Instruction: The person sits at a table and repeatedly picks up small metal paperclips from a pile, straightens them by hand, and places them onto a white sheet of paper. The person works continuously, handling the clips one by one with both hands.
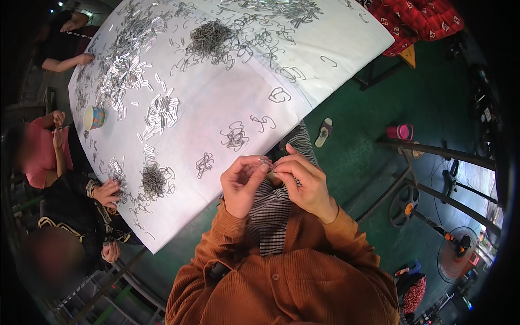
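Silvery, thin and mostly hidden, a small piece [270,166] is pinched in both nearly closed hands [306,184].

Tabletop [208,103]: bright, near-even illumination.
Metal pieces [162,112]: sharp white glare.
Floor [363,122]: dim, low contrast.
Table's left edge [140,233]: bowed by fisheye distortion.
Co-workers' heads [51,260]: blurred beyond detail.
Right side: pale, bright patch amid dim surroundings.
Outer rim: black vignette.

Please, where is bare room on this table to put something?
The widest bare patch of the white table lies between the shiny loop cluster and the wire hooks near the right edge. Another lies between the lone wire hook and the right corner. Crowded: around the dark hook pile and the strewn shiny loops.
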A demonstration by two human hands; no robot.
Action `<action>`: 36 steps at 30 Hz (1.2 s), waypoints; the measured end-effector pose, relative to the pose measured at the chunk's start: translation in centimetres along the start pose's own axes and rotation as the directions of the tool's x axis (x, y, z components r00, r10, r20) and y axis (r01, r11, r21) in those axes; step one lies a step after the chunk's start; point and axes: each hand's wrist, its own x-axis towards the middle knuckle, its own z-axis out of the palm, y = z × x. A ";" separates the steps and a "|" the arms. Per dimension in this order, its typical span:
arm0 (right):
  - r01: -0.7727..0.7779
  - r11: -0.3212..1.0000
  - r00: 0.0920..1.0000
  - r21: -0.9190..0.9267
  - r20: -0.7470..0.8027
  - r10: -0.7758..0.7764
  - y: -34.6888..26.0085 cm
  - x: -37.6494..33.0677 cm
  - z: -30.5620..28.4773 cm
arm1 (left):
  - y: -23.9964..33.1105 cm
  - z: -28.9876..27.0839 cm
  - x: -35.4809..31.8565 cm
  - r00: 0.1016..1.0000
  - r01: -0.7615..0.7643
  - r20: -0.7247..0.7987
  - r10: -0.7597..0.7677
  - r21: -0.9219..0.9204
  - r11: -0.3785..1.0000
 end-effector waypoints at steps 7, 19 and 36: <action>0.030 0.989 1.000 -0.148 0.003 -0.030 0.5 -0.4 0.9 | 0.9 0.2 -0.5 0.990 -0.136 0.008 0.141 0.341 0.930; -0.033 0.987 0.999 -0.157 0.025 0.038 1.6 -3.4 0.5 | -1.4 1.2 -1.3 0.960 -0.272 0.159 0.229 0.350 0.896; -0.101 0.961 0.991 -0.256 -0.112 0.074 6.1 8.7 -6.6 | 1.0 0.9 -2.0 0.956 -0.263 0.220 0.194 0.353 0.898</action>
